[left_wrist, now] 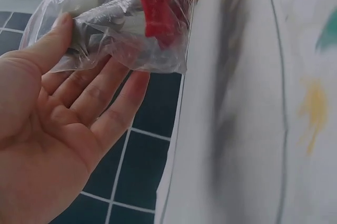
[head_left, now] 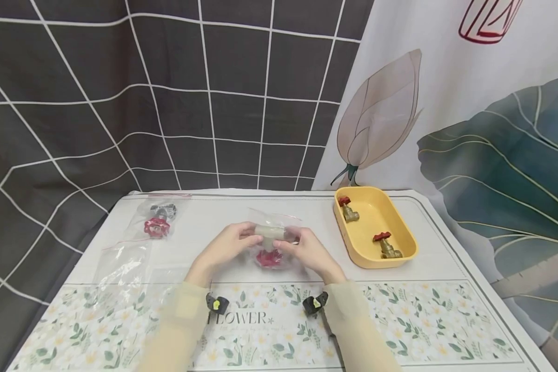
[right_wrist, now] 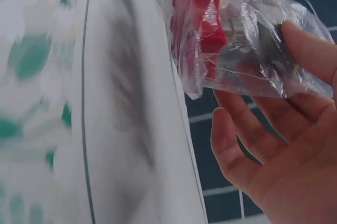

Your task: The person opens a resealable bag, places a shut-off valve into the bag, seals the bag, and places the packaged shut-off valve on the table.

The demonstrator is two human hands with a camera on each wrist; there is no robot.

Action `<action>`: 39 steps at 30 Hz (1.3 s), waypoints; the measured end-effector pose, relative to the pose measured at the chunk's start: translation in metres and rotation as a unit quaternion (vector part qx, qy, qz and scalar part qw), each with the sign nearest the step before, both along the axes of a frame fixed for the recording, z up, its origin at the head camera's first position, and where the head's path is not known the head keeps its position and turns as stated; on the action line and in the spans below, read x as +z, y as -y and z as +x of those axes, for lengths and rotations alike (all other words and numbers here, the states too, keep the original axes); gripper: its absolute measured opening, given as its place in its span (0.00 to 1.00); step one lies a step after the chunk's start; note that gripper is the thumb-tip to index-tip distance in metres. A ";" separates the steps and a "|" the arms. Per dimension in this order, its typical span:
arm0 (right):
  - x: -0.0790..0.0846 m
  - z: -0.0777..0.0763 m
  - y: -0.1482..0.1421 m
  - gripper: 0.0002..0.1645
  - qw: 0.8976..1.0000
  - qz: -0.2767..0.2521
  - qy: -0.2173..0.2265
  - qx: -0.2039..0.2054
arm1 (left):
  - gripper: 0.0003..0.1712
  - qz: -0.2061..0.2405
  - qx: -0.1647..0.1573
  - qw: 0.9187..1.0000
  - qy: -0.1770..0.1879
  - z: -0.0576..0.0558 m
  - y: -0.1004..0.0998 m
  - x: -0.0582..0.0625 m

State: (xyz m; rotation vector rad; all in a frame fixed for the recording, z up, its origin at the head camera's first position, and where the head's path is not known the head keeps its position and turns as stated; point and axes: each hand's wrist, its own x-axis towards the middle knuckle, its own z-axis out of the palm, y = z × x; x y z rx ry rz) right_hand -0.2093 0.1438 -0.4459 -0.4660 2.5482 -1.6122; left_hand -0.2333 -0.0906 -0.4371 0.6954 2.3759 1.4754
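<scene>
Over the middle of the table, a gate valve (head_left: 269, 234) with a red handwheel (head_left: 269, 258) is inside a clear plastic bag (left_wrist: 105, 19). My left hand (head_left: 225, 245) pinches its left end through the plastic, thumb on the near side and fingers behind. At the other end, my right hand (head_left: 313, 252) grips the valve the same way. The handwheel points down toward me. Both wrist views show the thumbs pressing the valve body, while the lower fingers spread under the bag.
A yellow tray (head_left: 375, 263) on the right contains two brass valves with red handwheels. At the back left lies another bagged valve (head_left: 158, 219) with a red handwheel. An empty-looking clear bag (head_left: 123, 266) lies in front of it, partly over the floral mat (head_left: 423, 320).
</scene>
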 end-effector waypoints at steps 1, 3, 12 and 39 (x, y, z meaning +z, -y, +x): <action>0.002 -0.001 0.003 0.15 1.000 -0.003 0.008 0.001 | 0.27 -0.003 -0.002 1.000 0.004 -0.001 0.003 0.003; 0.004 -0.003 0.011 0.17 1.000 -0.010 0.024 0.001 | 0.26 -0.015 -0.004 1.000 0.004 -0.002 0.009 0.009; 0.006 -0.016 0.048 0.27 0.990 -0.080 0.112 0.027 | 0.25 -0.027 0.002 0.999 0.021 -0.007 0.046 0.018; 0.004 -0.087 0.134 0.18 0.948 -0.170 0.268 0.027 | 0.34 -0.016 0.120 0.984 0.133 -0.053 0.110 0.019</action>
